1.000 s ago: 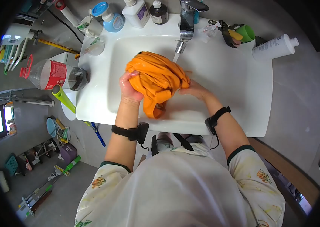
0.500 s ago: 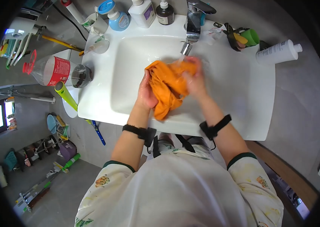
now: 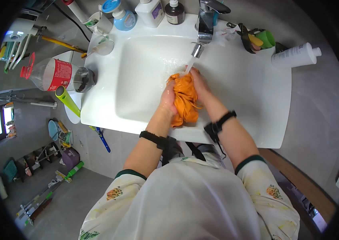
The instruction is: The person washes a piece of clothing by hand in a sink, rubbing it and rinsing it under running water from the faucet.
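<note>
A wet orange cloth (image 3: 185, 102) is bunched between my two hands over the white sink basin (image 3: 131, 88). My left hand (image 3: 169, 99) presses on its left side, fingers curled into the folds. On the other side my right hand (image 3: 198, 85) grips the upper right part, its fingertips partly hidden by the cloth. Water runs from the chrome faucet (image 3: 197, 50) onto the top of the cloth and splashes into the basin behind it. The cloth's lower end hangs toward the front rim.
Along the back rim stand a blue pump bottle (image 3: 124, 20), a white bottle (image 3: 150, 14) and a dark pump bottle (image 3: 174, 13). At right lie a green cup (image 3: 265, 39) and a white bottle (image 3: 295, 56). A large plastic bottle (image 3: 59, 75) is at left.
My hands have come closer together and gathered the spread cloth into a tighter bunch. My left hand has moved right, and the water stream now shows clearly.
</note>
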Demonstrator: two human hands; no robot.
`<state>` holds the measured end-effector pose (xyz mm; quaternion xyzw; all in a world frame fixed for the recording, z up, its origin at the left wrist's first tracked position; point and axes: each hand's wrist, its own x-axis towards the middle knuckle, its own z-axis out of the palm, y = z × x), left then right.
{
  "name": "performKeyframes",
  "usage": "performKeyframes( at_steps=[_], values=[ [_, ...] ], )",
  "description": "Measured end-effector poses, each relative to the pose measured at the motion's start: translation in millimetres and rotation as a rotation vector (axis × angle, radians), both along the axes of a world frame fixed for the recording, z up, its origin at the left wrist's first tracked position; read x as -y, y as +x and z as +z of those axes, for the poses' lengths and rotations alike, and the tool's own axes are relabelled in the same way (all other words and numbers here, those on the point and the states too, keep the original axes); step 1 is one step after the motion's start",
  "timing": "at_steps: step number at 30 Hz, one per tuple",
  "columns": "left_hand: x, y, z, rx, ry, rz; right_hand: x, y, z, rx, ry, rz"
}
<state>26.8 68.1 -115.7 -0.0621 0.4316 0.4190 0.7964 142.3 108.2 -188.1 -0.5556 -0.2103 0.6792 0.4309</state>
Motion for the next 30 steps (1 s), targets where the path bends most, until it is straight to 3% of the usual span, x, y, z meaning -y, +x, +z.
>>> performKeyframes(
  at_steps=[2,3,5,7,8,11,12,14,15,17,18,20,21,23,24,26,27,29,30],
  values=[
    [-11.2,-14.4,7.0,0.219,-0.022,0.003,37.1,-8.2,41.1,-0.062,0.092,-0.011],
    [-9.9,-12.7,5.5,0.225,-0.024,0.012,59.4,-22.1,79.1,0.570,0.518,0.030],
    [-5.9,-6.3,3.4,0.131,-0.016,-0.019,66.4,-33.4,96.2,1.201,0.939,0.073],
    [-3.2,2.7,2.5,0.028,-0.004,-0.067,43.6,-35.4,85.3,1.430,0.649,0.270],
    [-1.3,8.4,2.2,-0.022,0.002,-0.091,24.2,-29.1,71.2,1.430,0.646,0.265],
    [0.1,16.9,2.3,-0.108,-0.027,-0.090,-38.5,1.1,17.9,0.547,-0.060,0.199],
    [-0.2,15.8,3.8,-0.102,-0.003,-0.072,-33.9,2.7,23.8,0.550,-0.061,0.196],
    [-5.8,5.0,2.0,-0.089,0.020,-0.041,-8.4,0.8,51.3,0.698,0.248,0.122],
    [-14.2,-8.0,-3.0,0.062,0.008,-0.038,13.1,-5.5,64.3,0.699,0.249,0.128],
    [-17.5,-17.6,-14.4,0.212,-0.005,-0.028,53.7,-23.0,86.9,1.096,0.969,0.099],
    [-17.2,-16.9,-17.4,0.262,0.074,-0.002,55.1,-27.1,90.0,1.095,0.971,0.104],
    [-14.9,-13.1,-23.8,0.307,0.151,0.020,57.7,-32.2,92.2,1.373,0.747,0.398],
    [-10.3,-4.4,-20.6,0.168,0.090,-0.015,40.0,-24.9,86.7,1.367,0.741,0.396],
    [-3.7,11.1,-12.8,-0.107,-0.019,-0.094,-24.3,3.2,72.5,0.841,0.009,0.689],
    [-0.7,13.1,-10.3,-0.183,-0.010,-0.099,-31.0,8.8,56.3,0.843,0.011,0.679],
    [-2.9,6.7,-1.2,-0.121,-0.013,-0.107,-27.4,11.0,9.5,0.230,-0.151,0.080],
    [-4.9,0.5,4.4,-0.060,-0.013,-0.105,-18.5,8.9,13.0,0.233,-0.151,0.088],
    [-12.0,-16.2,-2.3,0.019,-0.047,-0.001,25.1,-0.5,36.2,0.759,0.491,0.253],
    [-18.6,-27.5,-22.0,0.131,-0.018,0.001,48.9,-12.4,54.9,0.882,0.650,0.328]
  ],
)
